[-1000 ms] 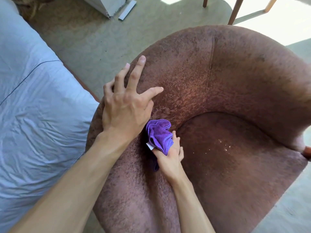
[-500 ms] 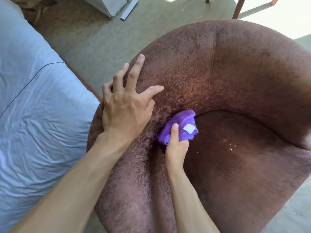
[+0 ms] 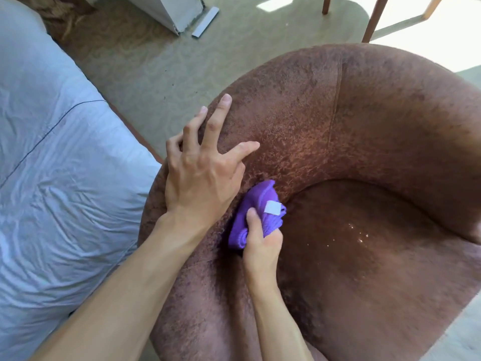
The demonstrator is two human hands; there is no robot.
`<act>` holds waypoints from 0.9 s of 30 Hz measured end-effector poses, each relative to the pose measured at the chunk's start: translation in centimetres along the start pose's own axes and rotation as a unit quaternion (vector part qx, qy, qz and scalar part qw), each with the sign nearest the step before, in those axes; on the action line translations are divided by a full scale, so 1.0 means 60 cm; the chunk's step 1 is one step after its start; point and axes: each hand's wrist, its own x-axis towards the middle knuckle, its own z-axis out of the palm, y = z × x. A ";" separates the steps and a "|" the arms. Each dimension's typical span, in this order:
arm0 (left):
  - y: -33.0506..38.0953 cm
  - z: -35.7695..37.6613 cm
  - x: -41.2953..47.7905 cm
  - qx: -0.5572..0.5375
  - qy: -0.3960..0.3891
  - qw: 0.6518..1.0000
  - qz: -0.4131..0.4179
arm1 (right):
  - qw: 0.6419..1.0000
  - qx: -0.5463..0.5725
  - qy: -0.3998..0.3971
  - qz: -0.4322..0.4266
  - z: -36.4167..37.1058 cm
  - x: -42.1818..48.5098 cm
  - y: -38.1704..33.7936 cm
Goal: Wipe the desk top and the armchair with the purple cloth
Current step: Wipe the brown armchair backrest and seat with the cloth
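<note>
Swept purple cloth (image 3: 257, 212) to the seat crease of the armchair (image 3: 364, 126), bunched in gripping right hand (image 3: 261, 243), left hand (image 3: 200, 178) splayed flat on its arm; mid armchair wipe, next likely needing a pass over pale specks (image 3: 361, 234).

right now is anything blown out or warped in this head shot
Head view: the sunlit floor at top right is blown out white; the wide-angle lens bows the armchair rim; the purple cloth is sharp; bright specks glint on its seat.
</note>
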 end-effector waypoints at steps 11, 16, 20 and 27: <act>0.003 -0.001 0.003 -0.011 -0.004 1.000 -0.005 | 0.987 -0.058 -0.019 -0.149 -0.001 0.016 -0.038; 0.003 -0.006 0.007 -0.031 -0.023 0.999 -0.017 | 0.988 -0.091 -0.071 -0.105 0.030 0.003 -0.033; 0.002 -0.009 0.008 -0.040 -0.035 0.998 -0.023 | 0.975 -0.169 -0.038 -0.137 -0.044 0.032 -0.003; 0.008 -0.011 0.008 -0.024 -0.049 0.998 -0.027 | 0.983 -0.152 -0.022 0.106 -0.025 0.089 -0.027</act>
